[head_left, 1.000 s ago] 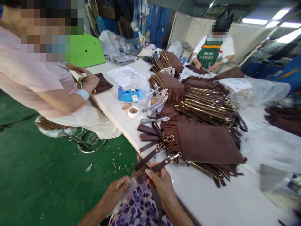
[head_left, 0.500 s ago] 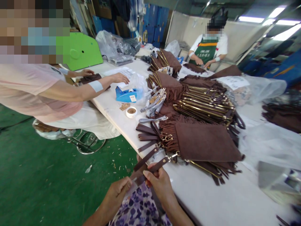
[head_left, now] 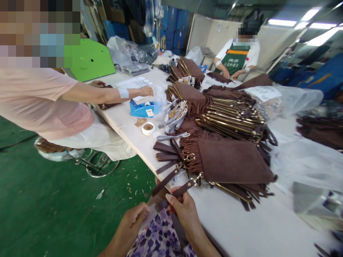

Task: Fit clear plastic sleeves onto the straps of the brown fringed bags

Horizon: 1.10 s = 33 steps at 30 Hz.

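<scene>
Over my lap, my right hand (head_left: 185,213) pinches a brown wrist strap (head_left: 184,187) between thumb and fingers. A metal clip joins the strap's far end to a brown fringed pouch (head_left: 233,160) on the table. My left hand (head_left: 134,221) is closed on a piece of clear plastic film (head_left: 151,213), which meets the strap's near end. Whether the film is wrapped round the strap or only touches it, I cannot tell. More brown straps (head_left: 167,157) hang over the table edge just beyond my hands.
Brown pouches with gold zips (head_left: 233,119) are heaped on the white table (head_left: 227,217). A blue tape dispenser (head_left: 142,108) and a tape roll (head_left: 148,128) lie to the left. One co-worker (head_left: 45,103) sits at the left, another (head_left: 235,57) stands at the back.
My hands keep their grip on strap and film, with only a slight shift. The left co-worker's arm has stretched further right, over the tape dispenser.
</scene>
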Tool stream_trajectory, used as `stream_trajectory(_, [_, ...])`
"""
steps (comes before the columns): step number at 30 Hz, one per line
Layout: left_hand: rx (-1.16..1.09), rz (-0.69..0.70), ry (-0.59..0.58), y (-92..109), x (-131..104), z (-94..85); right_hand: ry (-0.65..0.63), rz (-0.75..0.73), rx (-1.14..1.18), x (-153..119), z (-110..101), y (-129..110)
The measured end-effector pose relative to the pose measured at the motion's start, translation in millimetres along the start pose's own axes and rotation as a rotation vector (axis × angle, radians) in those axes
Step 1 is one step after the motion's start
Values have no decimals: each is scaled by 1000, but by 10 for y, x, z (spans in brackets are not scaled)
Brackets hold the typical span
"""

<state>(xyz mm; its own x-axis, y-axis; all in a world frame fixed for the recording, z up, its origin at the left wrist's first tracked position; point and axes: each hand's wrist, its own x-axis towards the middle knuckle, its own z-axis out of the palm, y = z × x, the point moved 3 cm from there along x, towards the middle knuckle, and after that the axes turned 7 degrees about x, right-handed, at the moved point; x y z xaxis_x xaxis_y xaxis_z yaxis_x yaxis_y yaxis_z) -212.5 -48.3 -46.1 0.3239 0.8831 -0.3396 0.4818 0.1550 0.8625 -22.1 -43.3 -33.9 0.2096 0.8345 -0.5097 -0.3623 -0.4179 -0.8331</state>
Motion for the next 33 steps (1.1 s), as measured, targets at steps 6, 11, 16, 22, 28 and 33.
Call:
stream_trajectory(6, [14, 23, 50, 5, 2, 6, 32, -3, -34, 2, -31, 15])
stream_trajectory(11, [65, 69, 48, -10, 5, 0, 51, 14, -55, 4, -13, -2])
stream_trajectory(16, [85, 111, 84, -32, -17, 1, 54, 8, -67, -4, -10, -33])
stream_trajectory(22, [143, 168, 102, 40, -26, 17, 23, 5, -97, -32, 12, -30])
stream_trajectory(28, [156, 130, 80, 74, 14, 60, -58, -2, 5, -21, 16, 11])
stream_trajectory(33, [7, 16, 10, 75, 26, 115, -78, 3, 16, -9, -30, 61])
